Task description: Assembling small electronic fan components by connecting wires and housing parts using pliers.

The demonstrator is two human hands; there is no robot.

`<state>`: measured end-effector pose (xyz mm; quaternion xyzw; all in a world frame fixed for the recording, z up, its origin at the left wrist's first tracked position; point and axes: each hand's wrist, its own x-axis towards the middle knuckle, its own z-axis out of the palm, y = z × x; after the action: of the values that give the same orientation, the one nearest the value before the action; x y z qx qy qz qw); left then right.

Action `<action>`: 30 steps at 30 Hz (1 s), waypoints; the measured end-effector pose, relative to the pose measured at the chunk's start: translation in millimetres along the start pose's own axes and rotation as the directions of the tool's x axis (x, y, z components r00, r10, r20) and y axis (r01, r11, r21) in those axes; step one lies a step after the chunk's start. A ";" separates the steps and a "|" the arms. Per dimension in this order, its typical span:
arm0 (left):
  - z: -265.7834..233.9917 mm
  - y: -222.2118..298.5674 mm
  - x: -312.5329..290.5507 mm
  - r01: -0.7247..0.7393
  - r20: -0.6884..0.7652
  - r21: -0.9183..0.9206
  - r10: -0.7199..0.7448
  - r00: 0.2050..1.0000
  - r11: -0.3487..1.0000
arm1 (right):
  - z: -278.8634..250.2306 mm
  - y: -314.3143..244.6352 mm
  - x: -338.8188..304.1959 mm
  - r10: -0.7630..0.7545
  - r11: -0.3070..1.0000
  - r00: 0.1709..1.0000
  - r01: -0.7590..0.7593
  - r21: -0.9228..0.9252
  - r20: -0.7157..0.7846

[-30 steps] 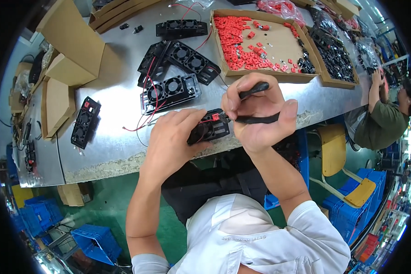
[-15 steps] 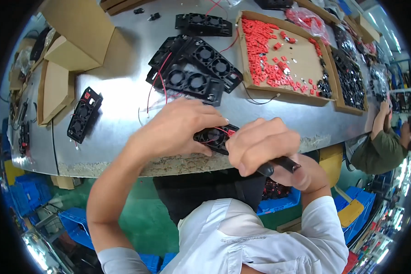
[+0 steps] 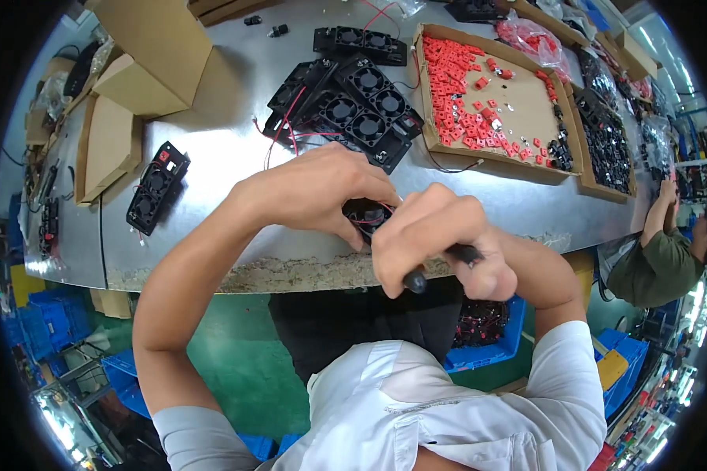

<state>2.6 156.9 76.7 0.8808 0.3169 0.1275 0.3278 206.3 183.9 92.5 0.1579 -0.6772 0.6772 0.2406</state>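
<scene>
Drifted slightly right of the earlier frame, both hands at the metal table [image 3: 212, 149] edge. Left hand [image 3: 322, 192] pinched a small black fan [image 3: 367, 213]; right hand [image 3: 436, 239] fisted round a black tool [image 3: 416, 280]. Seemingly mid-assembly, with fan stack [image 3: 346, 102] waiting behind.

There is one view, from a camera on the person's head. It looks straight down, close to the left hand [image 3: 322, 192] and right hand [image 3: 440, 243]. The metal table [image 3: 220, 149] bends near the round dark rim.

Black fans [image 3: 346, 110], red connectors [image 3: 456, 86] (tray [image 3: 518, 161] brown), grey table [image 3: 228, 149].
</scene>
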 end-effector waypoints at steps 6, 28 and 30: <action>8.0 3.5 -4.4 0.021 -0.043 0.049 -0.019 0.999 0.999 | 1.6 -11.0 1.4 0.220 0.972 0.971 -0.226 -0.061 -0.096; 71.7 80.3 -6.5 0.438 -0.479 0.062 -0.359 0.801 0.897 | 103.5 19.4 -73.0 0.203 0.823 0.321 0.456 0.339 -0.925; 76.5 80.1 -4.5 0.458 -0.478 0.058 -0.378 0.793 0.887 | 112.9 29.1 -69.3 0.233 0.839 0.359 0.396 0.374 -0.904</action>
<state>70.3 69.3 71.7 0.7588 0.5812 0.2259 0.1881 235.8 64.9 34.4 -0.1566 -0.1924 0.7906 0.5598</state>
